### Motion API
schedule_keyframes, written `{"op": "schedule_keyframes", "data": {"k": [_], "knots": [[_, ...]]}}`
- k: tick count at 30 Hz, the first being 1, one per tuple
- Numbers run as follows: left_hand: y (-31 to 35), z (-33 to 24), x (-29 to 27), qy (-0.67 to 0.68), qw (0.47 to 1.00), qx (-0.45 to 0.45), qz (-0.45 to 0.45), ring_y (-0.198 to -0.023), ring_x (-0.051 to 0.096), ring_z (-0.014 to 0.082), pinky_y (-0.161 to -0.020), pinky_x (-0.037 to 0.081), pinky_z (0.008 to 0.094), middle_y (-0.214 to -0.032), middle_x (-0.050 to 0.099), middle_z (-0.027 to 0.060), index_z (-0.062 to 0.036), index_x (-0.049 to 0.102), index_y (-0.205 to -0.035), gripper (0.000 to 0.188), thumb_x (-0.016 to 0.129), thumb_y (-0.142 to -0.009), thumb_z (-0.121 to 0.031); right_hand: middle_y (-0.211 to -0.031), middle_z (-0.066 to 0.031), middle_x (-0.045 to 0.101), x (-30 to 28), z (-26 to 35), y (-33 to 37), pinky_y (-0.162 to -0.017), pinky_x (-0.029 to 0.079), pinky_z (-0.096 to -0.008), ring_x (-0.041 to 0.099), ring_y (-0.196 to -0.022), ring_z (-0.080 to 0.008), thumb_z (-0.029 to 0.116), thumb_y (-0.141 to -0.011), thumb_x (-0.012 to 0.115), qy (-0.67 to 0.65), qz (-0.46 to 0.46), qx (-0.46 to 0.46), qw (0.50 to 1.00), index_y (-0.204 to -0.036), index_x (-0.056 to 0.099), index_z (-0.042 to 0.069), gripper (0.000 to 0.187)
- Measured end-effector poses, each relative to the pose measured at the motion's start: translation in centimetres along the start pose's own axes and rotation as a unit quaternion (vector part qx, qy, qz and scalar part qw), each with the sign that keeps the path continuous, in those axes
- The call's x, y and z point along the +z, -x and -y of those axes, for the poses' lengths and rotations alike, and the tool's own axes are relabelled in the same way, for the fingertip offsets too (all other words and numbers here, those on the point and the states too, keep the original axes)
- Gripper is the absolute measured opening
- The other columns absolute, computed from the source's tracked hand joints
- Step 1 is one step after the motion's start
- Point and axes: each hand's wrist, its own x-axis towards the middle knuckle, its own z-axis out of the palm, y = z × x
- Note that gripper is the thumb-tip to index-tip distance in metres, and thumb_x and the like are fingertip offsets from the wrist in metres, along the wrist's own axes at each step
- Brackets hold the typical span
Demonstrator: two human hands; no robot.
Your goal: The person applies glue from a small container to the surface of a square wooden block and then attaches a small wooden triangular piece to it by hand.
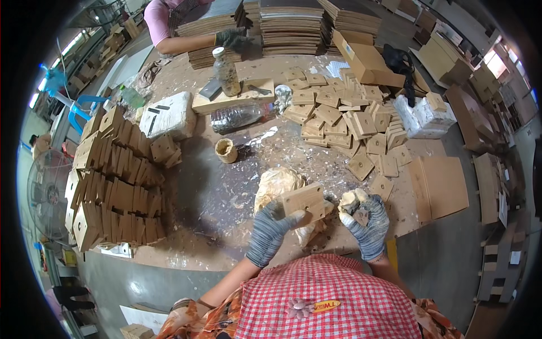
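Fingers [271, 211] of the grey-gloved left hand [268, 234] clamp a pale rectangular wooden block [305, 201], best held steady; the grey-gloved right hand [371, 226] grips a cream lump [349, 200].

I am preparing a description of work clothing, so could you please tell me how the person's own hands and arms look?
The left hand and right hand wear knitted gloves in mottled blue-grey, reaching the wrists. Beyond them, the forearms are bare. Farther up, the sleeves have an orange, dark and pale pattern.
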Motion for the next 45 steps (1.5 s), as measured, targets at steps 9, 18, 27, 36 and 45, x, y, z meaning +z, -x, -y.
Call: {"op": "schedule_keyframes", "data": {"k": [9,18,27,36,45], "knots": [[0.2,2.8,0.3,-0.029,0.997,0.070,0.012,-0.099,0.060,0.0139,-0.086,0.050,0.0288,-0.108,0.065,0.0082,0.0015,0.060,-0.116,0.042,0.075,-0.079,-0.008,-0.109,-0.0097,0.061,4.8,5.8,-1.4,-0.082,0.053,-0.0304,0.062,-0.098,-0.0200,0.012,-0.073,0.078,-0.006,0.107,-0.115,0.988,-0.119,0.059,0.010,0.049],[1.0,0.8,1.3,0.011,0.998,0.052,0.017,-0.098,0.060,0.0132,-0.085,0.050,0.0278,-0.107,0.063,0.0051,0.0009,0.061,-0.115,0.038,0.074,-0.080,-0.006,-0.101,-0.0098,0.062,3.9,4.0,-1.7,-0.079,0.052,-0.0324,0.062,-0.089,-0.0217,0.012,-0.074,0.078,0.055,0.076,-0.111,0.989,-0.118,0.060,0.007,0.049],[1.0,1.0,1.0,0.028,0.999,-0.001,0.021,-0.097,0.061,0.0138,-0.085,0.050,0.0275,-0.109,0.064,0.0067,0.0007,0.059,-0.118,0.042,0.074,-0.079,-0.009,-0.098,-0.0094,0.065,2.3,3.6,-1.9,-0.081,0.052,-0.0315,0.063,-0.089,-0.0183,0.012,-0.070,0.081,0.032,-0.001,-0.033,0.999,-0.106,0.064,0.001,0.041],[0.5,0.3,-0.9,0.014,0.998,0.006,0.058,-0.101,0.061,0.0173,-0.093,0.048,0.0322,-0.110,0.065,0.0102,0.0010,0.056,-0.121,0.048,0.074,-0.081,-0.017,-0.107,-0.0086,0.065,-0.9,3.7,-2.4,-0.085,0.051,-0.0300,0.063,-0.093,-0.0163,0.013,-0.071,0.080,-0.066,0.025,0.074,0.995,-0.113,0.063,0.002,0.047],[0.6,-0.1,-1.2,0.014,0.995,0.007,0.101,-0.103,0.058,0.0138,-0.092,0.046,0.0301,-0.111,0.064,0.0056,-0.0017,0.055,-0.121,0.047,0.074,-0.080,-0.014,-0.115,-0.0101,0.063,-0.5,4.9,-2.2,-0.095,0.046,-0.0347,0.059,-0.107,-0.0212,0.019,-0.070,0.081,0.013,0.136,-0.041,0.990,-0.118,0.063,0.006,0.054]]}}
